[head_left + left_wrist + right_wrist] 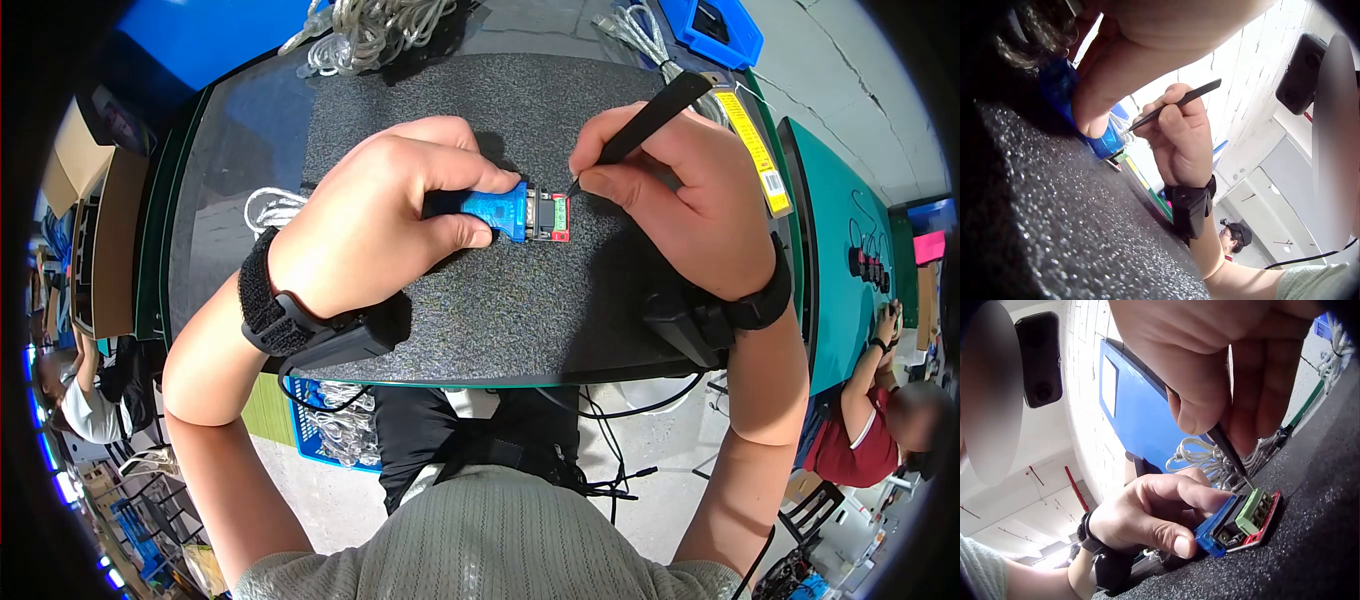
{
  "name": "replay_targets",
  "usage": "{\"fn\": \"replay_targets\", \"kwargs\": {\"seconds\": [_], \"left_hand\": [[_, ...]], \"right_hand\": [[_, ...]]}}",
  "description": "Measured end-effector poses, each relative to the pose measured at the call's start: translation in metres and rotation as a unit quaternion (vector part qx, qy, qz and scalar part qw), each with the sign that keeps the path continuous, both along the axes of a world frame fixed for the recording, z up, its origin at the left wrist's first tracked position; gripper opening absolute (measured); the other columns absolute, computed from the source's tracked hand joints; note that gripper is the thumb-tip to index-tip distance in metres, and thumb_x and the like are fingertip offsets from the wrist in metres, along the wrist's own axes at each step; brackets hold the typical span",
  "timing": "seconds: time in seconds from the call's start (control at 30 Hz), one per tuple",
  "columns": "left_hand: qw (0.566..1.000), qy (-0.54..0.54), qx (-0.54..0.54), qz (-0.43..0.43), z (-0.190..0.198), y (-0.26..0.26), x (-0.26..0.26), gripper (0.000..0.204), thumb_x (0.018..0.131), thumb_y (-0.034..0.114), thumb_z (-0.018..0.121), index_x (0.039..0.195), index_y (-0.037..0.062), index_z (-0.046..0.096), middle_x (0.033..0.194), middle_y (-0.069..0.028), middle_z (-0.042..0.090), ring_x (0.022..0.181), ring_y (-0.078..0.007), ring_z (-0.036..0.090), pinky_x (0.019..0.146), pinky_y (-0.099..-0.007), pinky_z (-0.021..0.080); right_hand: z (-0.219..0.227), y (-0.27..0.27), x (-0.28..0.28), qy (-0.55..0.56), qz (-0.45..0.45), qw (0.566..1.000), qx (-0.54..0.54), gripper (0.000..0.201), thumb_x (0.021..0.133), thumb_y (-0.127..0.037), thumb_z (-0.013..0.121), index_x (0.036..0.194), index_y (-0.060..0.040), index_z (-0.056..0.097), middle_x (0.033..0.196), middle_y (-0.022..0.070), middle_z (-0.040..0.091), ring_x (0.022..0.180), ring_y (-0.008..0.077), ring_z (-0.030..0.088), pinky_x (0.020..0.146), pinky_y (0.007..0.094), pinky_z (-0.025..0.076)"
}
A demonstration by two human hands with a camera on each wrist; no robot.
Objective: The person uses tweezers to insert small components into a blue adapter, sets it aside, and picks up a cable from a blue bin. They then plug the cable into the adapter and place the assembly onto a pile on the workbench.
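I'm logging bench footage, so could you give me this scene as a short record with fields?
left hand: pinches blue connector
right hand: holds black fine-tipped tool
tool tip: at green terminal block, contact unclear
block's base: red board
work surface: dark speckled mat
beyond: coiled cables, blue tray

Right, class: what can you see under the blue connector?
Speckled dark mat shows around the blue connector; directly beneath, its own body and the left hand hide the surface.

Blue connector (506, 211) partly hidden by left hand (375, 215); cable bundle (375, 35) cut off
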State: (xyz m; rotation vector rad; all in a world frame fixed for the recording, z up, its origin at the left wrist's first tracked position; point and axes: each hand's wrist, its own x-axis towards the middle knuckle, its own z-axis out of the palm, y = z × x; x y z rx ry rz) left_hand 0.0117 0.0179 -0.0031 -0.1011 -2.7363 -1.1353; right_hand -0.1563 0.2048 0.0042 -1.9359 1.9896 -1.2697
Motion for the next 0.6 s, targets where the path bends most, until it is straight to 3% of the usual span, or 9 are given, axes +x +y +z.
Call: {"fn": "replay_targets", "kwargs": {"seconds": [0.6], "left_hand": [[1.0, 0.005, -0.005, -0.006, 0.001, -0.0004, -0.0012, 0.041, 0.07, -0.002, 0.081, 0.11, 0.0035, 0.072, 0.086, -0.0049, 0.057, 0.081, -0.0188, 0.059, 0.073, -0.0312, 0.047]], "right_hand": [[0.0017, -0.0026, 0.0027, -0.001, 0.009, 1.0, -0.005, 0.011, 0.08, 0.002, 0.07, 0.091, -0.0021, 0.069, 0.082, 0.0045, 0.067, 0.073, 0.0144, 0.064, 0.067, 0.0257, 0.048]]}}
